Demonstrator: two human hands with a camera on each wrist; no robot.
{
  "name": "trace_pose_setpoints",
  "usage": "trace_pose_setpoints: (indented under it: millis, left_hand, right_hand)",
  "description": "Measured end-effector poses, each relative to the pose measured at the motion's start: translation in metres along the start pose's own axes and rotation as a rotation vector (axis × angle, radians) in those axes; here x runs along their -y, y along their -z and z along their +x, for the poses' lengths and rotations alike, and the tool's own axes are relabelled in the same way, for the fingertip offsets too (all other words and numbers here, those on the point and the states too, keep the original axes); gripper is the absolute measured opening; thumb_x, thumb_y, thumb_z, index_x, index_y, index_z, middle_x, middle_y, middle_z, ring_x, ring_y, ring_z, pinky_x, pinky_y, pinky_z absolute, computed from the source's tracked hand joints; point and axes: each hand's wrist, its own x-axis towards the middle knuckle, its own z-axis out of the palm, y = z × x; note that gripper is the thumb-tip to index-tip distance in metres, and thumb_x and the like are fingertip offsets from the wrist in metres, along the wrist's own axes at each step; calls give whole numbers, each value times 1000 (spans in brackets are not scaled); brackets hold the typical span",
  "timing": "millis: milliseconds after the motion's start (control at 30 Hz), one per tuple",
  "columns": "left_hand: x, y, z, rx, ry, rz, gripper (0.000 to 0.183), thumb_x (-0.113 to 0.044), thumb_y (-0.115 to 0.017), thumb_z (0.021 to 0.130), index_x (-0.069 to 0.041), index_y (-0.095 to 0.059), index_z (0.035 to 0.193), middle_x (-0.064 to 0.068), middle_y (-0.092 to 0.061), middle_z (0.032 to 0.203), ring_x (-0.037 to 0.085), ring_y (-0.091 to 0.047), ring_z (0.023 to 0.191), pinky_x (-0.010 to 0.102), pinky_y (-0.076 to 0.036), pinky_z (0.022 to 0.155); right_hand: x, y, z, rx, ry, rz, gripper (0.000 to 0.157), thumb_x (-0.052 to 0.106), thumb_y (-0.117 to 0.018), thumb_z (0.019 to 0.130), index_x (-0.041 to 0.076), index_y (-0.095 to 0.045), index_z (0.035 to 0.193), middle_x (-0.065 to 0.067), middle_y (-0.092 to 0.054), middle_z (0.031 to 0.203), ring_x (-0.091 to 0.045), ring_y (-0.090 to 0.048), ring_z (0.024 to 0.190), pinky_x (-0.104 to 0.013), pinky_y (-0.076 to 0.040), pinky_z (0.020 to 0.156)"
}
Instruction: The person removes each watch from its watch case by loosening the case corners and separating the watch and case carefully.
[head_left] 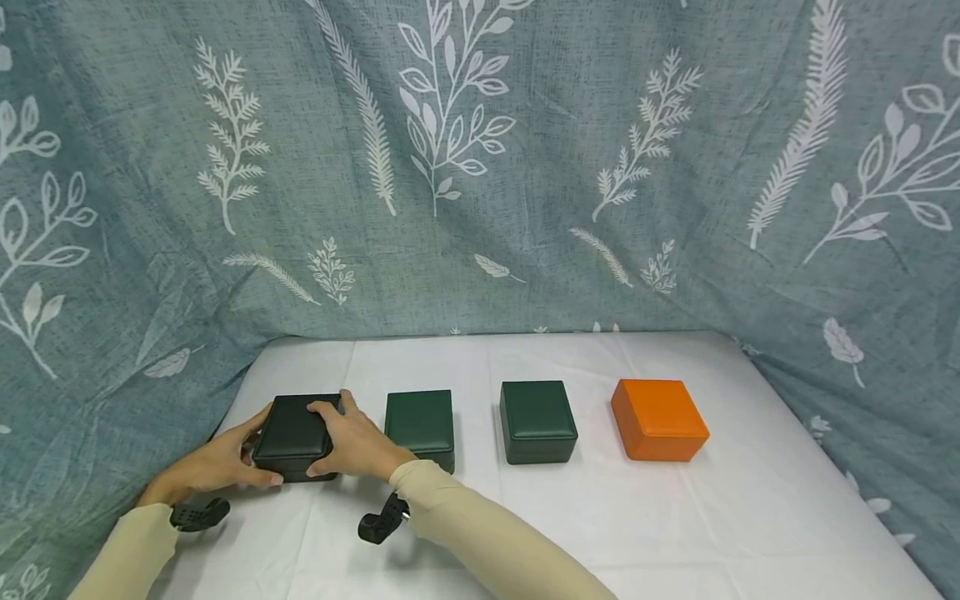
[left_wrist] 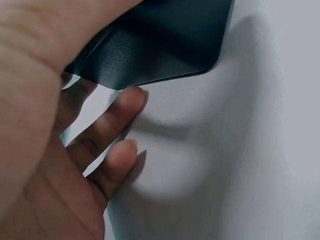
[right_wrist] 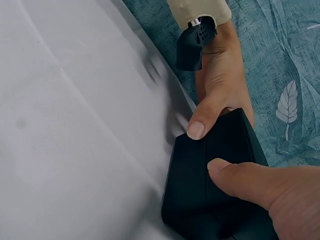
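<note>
Both hands hold a black box [head_left: 288,429] with a padded lid, at the left of the white-covered table. My left hand [head_left: 210,460] grips its left side, the thumb at the front lower corner. From the right, my right hand [head_left: 362,437] grips it with the thumb on the front face, one finger across the lid and others by the far right corner. In the right wrist view both thumbs press the front of the box [right_wrist: 192,185]. The left wrist view shows fingertips [left_wrist: 134,99] right at the box's lower edge.
Right of the black box stand a dark green box [head_left: 420,417], partly behind the right wrist, another dark green box [head_left: 536,408], and an orange box [head_left: 660,408]. A leaf-patterned curtain [head_left: 525,267] rises behind the white tablecloth [head_left: 600,517]. Each wrist wears a black camera band.
</note>
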Motion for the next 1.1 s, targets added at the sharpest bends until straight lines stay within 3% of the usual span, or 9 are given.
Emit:
trace_pose_setpoints:
  millis: [133,333,400,567,733,833,933,1067,1100]
  left_hand:
    - [-1,-1,0,0,8,-9,125,-20,-89,81,-20,2,167,33,-24,159,37,-44,115,38,-49,76]
    - [2,-2,0,4,22,-7,124,-22,-90,81,-16,-1,167,30,-35,152,31,-50,103,36,-49,74]
    - [4,-2,1,12,-2,-13,121,-20,-89,82,-12,-3,167,30,-37,152,29,-50,105,33,-49,77]
    - [4,-2,3,-5,-36,9,120,-20,-90,80,-7,-7,166,24,-52,133,26,-50,94,30,-47,73]
    - [3,-2,5,-46,-16,40,125,-24,-93,76,-8,-8,166,20,-55,124,25,-48,85,31,-45,67]
    - [4,-2,5,-55,-18,62,127,-27,-95,74,-7,-9,166,23,-50,140,30,-54,103,35,-48,82]
    - [6,-3,4,-52,-17,75,128,-30,-95,74,-5,-10,165,27,-38,156,40,-47,131,51,-42,101]
    - [6,-3,4,-39,-27,57,126,-29,-95,74,-3,-11,165,30,-33,158,49,-35,142,64,-34,107]
    - [6,-3,4,-38,-30,53,126,-29,-95,74,-3,-11,165,30,-33,158,49,-34,143,65,-33,107]
  right_hand:
    - [-1,-1,1,-7,-8,1,92,37,-89,82,28,-38,159,-18,-19,166,-26,-56,130,-30,-51,91]
    - [-2,0,3,-22,-12,-55,93,44,-90,80,30,-41,158,-18,-28,164,-28,-54,133,-34,-51,95]
    - [-3,1,5,-32,-2,-73,93,45,-91,78,30,-44,157,-18,-33,161,-28,-55,130,-34,-51,95]
    - [-5,5,9,-44,37,-68,91,45,-93,74,26,-52,152,-10,-50,143,-18,-59,112,-27,-51,86]
    - [-7,9,16,-37,34,-38,89,45,-95,71,27,-56,149,-3,-56,128,-14,-57,102,-24,-50,80]
    - [-8,10,18,-30,17,7,89,44,-96,70,27,-57,148,-2,-58,125,-14,-57,102,-23,-49,79]
    - [-9,10,19,-32,6,90,88,41,-97,68,26,-59,146,-2,-59,130,-14,-58,107,-22,-49,81]
    - [-10,12,17,-46,-6,220,88,36,-100,65,25,-62,144,-1,-60,138,-12,-60,109,-21,-49,84]
    - [-10,13,17,-42,-9,251,88,34,-100,65,25,-62,144,-3,-66,131,-10,-60,103,-21,-49,83]
